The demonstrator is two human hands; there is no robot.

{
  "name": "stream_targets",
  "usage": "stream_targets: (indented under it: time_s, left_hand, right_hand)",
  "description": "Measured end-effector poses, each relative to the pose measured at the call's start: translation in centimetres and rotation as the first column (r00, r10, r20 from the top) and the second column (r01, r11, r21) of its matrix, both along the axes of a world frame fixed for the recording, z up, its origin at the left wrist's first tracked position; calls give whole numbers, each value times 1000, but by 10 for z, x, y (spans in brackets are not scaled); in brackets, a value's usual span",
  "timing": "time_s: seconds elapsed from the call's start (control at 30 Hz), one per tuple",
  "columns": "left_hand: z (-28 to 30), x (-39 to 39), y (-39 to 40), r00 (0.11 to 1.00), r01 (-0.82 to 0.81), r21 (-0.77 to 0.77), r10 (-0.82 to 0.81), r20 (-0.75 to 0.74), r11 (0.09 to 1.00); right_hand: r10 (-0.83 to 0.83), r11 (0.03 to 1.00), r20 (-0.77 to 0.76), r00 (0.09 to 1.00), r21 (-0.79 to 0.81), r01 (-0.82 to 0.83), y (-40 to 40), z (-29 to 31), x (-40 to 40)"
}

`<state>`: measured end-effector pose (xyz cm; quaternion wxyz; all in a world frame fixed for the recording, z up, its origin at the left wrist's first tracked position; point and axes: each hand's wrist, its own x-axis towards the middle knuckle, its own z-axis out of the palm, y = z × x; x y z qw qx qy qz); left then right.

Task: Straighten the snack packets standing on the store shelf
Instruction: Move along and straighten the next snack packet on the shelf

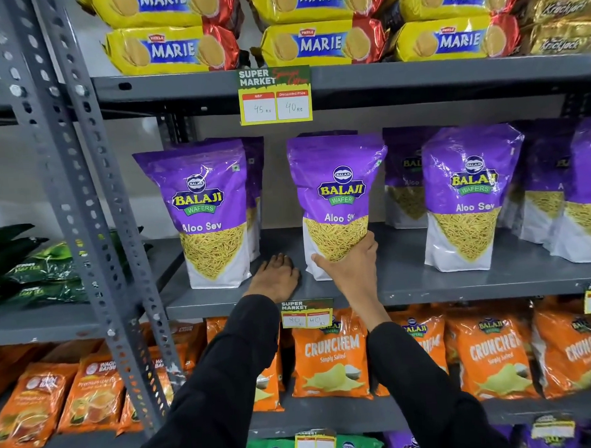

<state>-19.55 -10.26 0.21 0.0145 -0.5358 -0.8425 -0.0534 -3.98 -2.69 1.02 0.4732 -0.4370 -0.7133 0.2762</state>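
Purple Balaji Aloo Sev packets stand in a row on the grey middle shelf (410, 286). My right hand (349, 265) grips the lower front of the middle packet (337, 194), which stands upright. The left packet (208, 211) leans slightly to the left, with another packet behind it. My left hand (276, 276) rests flat on the shelf between those two packets, holding nothing. A third front packet (470, 194) stands to the right, with more purple packets behind and beside it.
Yellow Marie biscuit packs (318, 41) fill the shelf above. Orange Crunchem packets (332, 355) stand on the shelf below. A price tag (275, 94) hangs from the upper shelf edge. A grey slotted upright (80, 200) borders the left, with green packets (32, 265) beyond it.
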Motion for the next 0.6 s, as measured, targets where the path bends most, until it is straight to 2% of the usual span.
stream_targets:
  time_s: [0.2, 0.4, 0.6]
  left_hand:
    - [0, 4, -2, 999, -11, 20, 10, 36, 1000]
    - [3, 6, -4, 999, 4, -8, -4, -35, 1000]
    - [6, 7, -6, 999, 10, -9, -10, -42, 1000]
  right_hand:
    - [-26, 999, 6, 1000, 20, 26, 6, -4, -4]
    - [-56, 998, -18, 998, 19, 56, 5, -7, -8]
    - [-32, 999, -28, 999, 12, 32, 6, -6, -7]
